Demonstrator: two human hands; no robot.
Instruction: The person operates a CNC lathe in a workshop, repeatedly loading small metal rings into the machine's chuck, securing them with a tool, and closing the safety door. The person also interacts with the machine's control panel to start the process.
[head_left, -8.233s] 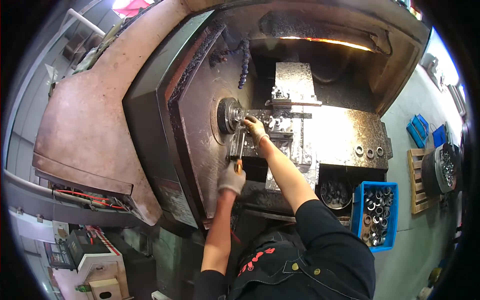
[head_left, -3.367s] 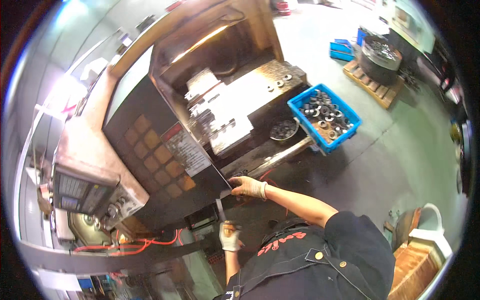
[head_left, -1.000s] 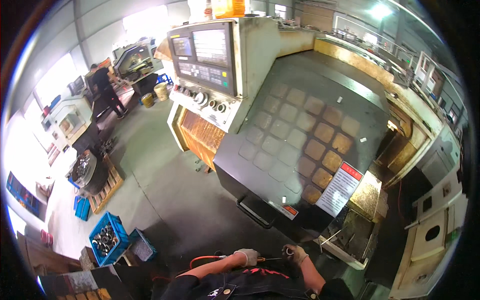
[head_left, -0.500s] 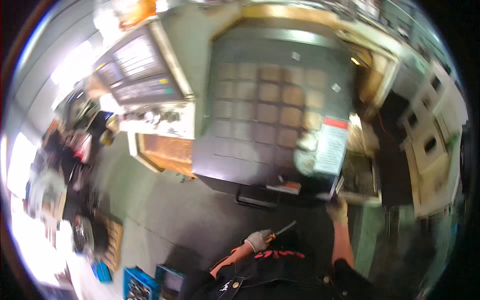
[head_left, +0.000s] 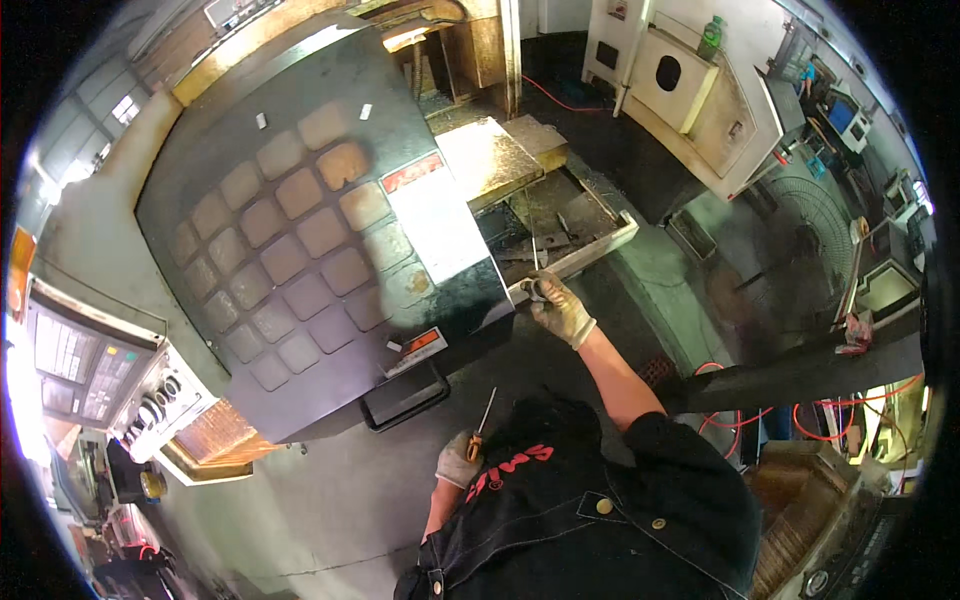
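My left hand (head_left: 457, 462), in a pale work glove, is closed around the orange handle of a screwdriver (head_left: 475, 446) close to my body. Its thin metal shaft points up and away. Also gloved, my right hand (head_left: 565, 313) reaches forward, closed on a long thin rod with a dark, rounded grip (head_left: 536, 289). The rod extends over an open metal tray (head_left: 590, 252) at the machine's side; whether its tip touches anything I cannot tell. Left of this hand is the large dark machine door (head_left: 300, 390) with its grid of small window panes and black handle (head_left: 405, 412).
A control panel (head_left: 85, 365) with knobs stands at the far left. Ahead to the right is a cream machine (head_left: 690, 110) with a green bottle (head_left: 710, 38) on it. A large fan (head_left: 810, 235) and red hoses (head_left: 735, 420) lie to the right.
My view has swung to the right, so the door now appears further left and tilted. The right hand, with its rod, has come to the tray's near edge. The left hand still grips the screwdriver.
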